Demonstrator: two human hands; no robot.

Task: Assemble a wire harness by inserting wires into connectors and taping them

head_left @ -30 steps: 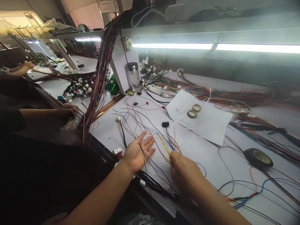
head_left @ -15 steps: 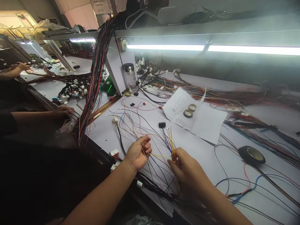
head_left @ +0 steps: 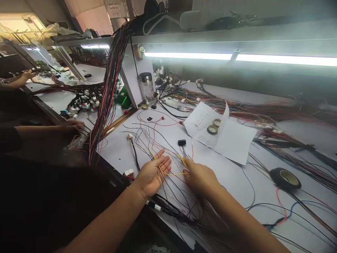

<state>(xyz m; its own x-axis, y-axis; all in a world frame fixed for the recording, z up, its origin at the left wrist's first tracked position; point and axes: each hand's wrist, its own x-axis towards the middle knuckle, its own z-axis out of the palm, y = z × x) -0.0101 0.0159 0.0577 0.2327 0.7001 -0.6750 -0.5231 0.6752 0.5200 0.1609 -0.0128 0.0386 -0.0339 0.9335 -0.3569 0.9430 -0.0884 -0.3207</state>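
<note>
Yellow wires (head_left: 182, 160) are pinched in the closed fingers of the right hand (head_left: 201, 177); the left hand (head_left: 151, 175), set apart, is turned palm up, loosely open, crossed by thin wires (head_left: 159, 174); one yellow strand (head_left: 173, 174) is bowed between both; the bunch is held over the white tabletop (head_left: 231, 181), near a black connector (head_left: 181, 142).

Those thin wires (head_left: 182, 159) show bright yellow, the pinned connector (head_left: 182, 142) black, the paper (head_left: 204, 127) white with grey print — and over there the hanging bundle (head_left: 108, 82) runs black streaked with red and blue
</note>
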